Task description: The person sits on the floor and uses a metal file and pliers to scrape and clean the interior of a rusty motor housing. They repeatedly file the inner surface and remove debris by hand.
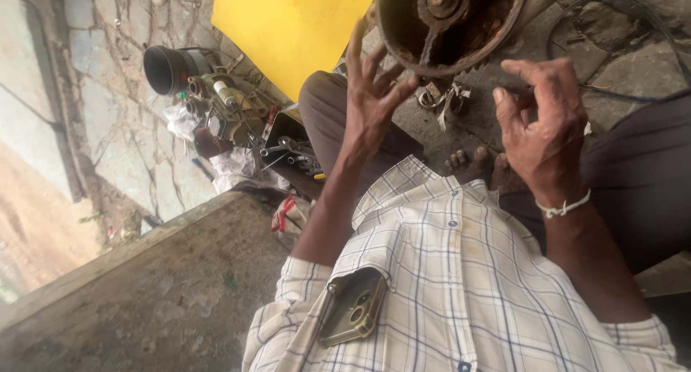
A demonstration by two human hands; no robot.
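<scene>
Head view, tilted: a round, rusted motor housing point(450, 26) occupies the upper centre of the frame, its open face toward the camera, with a hub and spokes visible inside. Left hand point(371, 91) sits at centre frame, just below and left of the housing; its fingers are spread apart, with the fingertips point(354, 44) reaching up to the lower left rim, touching it or very nearly so. It clamps nothing. Right hand point(543, 124) sits right of centre, below and right of the housing and apart from it; its fingers are loosely curled, the forefinger and thumb bent toward each other, and whether a small part lies between them cannot be determined. A white string bracelet point(565, 208) circles that wrist. The housing therefore lies above both hands, up-frame, and the left hand is the nearer of the two. Its axis points roughly toward the camera, so the rim presents as a near-full circle. Below the housing, small metal parts point(439, 98) lie on the stone floor point(612, 62), next to bare toes point(471, 160). An open box of tools point(291, 152) stands left of centre, with a dismantled engine assembly point(216, 102) and a black funnel-shaped part point(167, 68) in the upper left. A yellow sheet point(288, 26) fills the upper middle. A phone point(353, 307) protrudes from the pocket of the checked shirt point(468, 286) at lower centre.
</scene>
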